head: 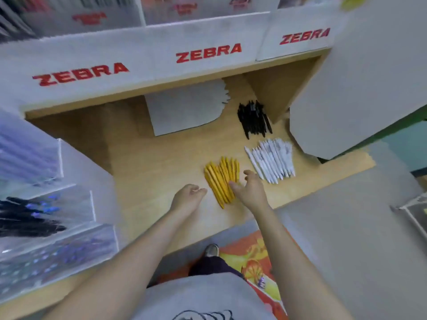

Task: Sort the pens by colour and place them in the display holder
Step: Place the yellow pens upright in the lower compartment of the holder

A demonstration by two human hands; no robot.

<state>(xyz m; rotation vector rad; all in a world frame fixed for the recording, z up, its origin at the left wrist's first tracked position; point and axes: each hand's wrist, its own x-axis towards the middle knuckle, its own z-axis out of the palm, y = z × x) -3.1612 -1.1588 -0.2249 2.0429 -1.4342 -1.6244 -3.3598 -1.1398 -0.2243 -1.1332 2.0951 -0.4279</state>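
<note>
On the wooden shelf [147, 162] the yellow pens [221, 181] lie fanned in a pile, long axes running away from the person. The right hand [250, 191] is nearer, its spread, empty fingers touching the pile's right edge. The left hand [188, 197], loosely curled and empty, rests just left of it.

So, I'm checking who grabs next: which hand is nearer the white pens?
Right. The right hand sits just left of the white pens, touching the yellow pens; the left hand lies beyond those.
</note>
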